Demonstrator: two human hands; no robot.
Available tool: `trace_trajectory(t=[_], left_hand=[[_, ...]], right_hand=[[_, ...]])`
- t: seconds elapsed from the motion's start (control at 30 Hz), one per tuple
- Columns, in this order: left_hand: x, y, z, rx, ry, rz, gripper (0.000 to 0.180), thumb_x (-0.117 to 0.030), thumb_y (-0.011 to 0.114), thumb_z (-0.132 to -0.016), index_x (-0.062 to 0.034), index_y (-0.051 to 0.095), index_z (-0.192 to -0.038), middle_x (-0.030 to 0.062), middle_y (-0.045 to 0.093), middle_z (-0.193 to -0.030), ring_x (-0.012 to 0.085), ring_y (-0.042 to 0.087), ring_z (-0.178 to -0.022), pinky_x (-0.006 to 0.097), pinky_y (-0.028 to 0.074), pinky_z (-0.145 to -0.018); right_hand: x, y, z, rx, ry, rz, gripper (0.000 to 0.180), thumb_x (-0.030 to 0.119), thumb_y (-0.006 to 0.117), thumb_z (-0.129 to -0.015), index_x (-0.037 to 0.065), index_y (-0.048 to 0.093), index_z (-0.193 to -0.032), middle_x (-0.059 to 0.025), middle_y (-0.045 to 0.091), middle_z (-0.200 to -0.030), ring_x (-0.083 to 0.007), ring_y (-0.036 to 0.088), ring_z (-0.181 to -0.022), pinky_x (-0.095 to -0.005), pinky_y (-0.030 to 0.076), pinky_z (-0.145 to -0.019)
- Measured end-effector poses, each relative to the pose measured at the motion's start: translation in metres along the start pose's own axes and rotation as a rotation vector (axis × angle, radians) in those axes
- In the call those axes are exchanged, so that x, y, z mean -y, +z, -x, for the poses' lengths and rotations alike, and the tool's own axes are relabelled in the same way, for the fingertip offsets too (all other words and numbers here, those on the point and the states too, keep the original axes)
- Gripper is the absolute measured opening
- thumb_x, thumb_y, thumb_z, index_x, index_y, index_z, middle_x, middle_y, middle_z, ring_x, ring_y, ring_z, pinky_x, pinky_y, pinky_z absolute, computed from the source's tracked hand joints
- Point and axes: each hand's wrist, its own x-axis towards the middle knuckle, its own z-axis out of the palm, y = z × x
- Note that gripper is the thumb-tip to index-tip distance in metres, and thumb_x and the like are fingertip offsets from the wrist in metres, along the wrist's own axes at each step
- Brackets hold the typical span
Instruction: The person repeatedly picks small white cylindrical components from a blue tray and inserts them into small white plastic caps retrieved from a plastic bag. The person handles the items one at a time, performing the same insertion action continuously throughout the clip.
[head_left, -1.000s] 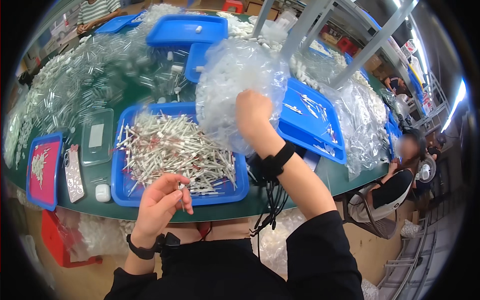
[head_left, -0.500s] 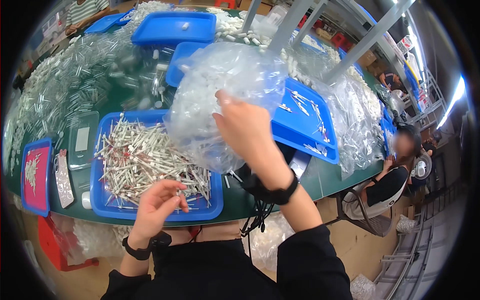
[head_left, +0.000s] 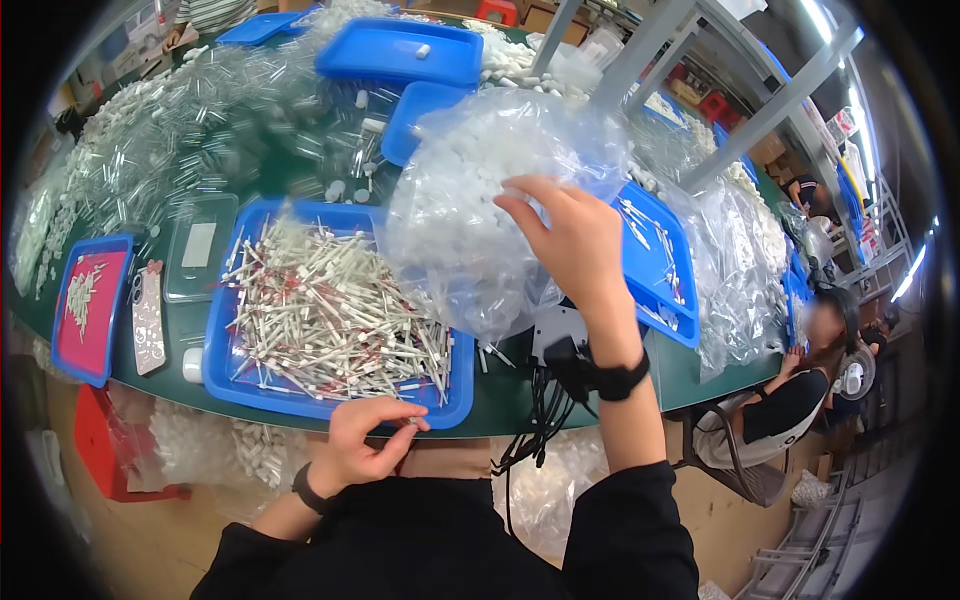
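Head view: nearest, the left hand sits at the front rim of the blue tray, fingers pinched on a small piece too tiny to identify. Just beyond that rim lies the heap of thin white sticks, likely light and stiff. Past the tray's right corner, the right hand is raised with wrist bent, fingers clenched in the film of a clear plastic bag of small white parts, held above the green surface; it looks soft, slippery and saggy, best gripped by bunched film.
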Motion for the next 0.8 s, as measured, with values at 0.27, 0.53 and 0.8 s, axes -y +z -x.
trace_trajectory(t=[0.27, 0.53, 0.8], left_hand=[[0.012, 0.011, 0.004, -0.066, 0.123, -0.069, 0.024, 0.006, 0.063, -0.075, -0.0012, 0.063, -0.098, 0.0088, 0.069, -0.077, 0.0182, 0.068, -0.065, 0.025, 0.051, -0.053], [0.011, 0.016, 0.000, -0.105, 0.127, -0.106, 0.026, 0.008, 0.059, -0.076, 0.0013, 0.062, -0.101, 0.0116, 0.068, -0.075, 0.0179, 0.067, -0.065, 0.025, 0.052, -0.058], [0.011, 0.016, 0.001, -0.152, -0.004, 0.010, 0.025, 0.007, 0.059, -0.080, 0.0019, 0.062, -0.105, 0.0108, 0.069, -0.082, 0.0152, 0.067, -0.070, 0.024, 0.051, -0.061]], right_hand=[[-0.088, -0.038, 0.082, -0.100, 0.467, 0.184, 0.024, 0.023, 0.049, -0.096, -0.001, 0.053, -0.094, -0.0242, 0.060, -0.077, -0.0422, 0.055, -0.068, -0.0447, 0.044, -0.065], [-0.072, -0.016, 0.117, -0.091, 0.397, 0.229, 0.016, 0.016, 0.056, -0.092, 0.002, 0.050, -0.088, -0.0207, 0.059, -0.075, -0.0414, 0.055, -0.070, -0.0486, 0.040, -0.061], [-0.039, -0.035, 0.137, -0.087, 0.359, 0.256, 0.011, 0.012, 0.058, -0.090, 0.002, 0.055, -0.092, -0.0178, 0.060, -0.081, -0.0379, 0.056, -0.076, -0.0442, 0.043, -0.066]])
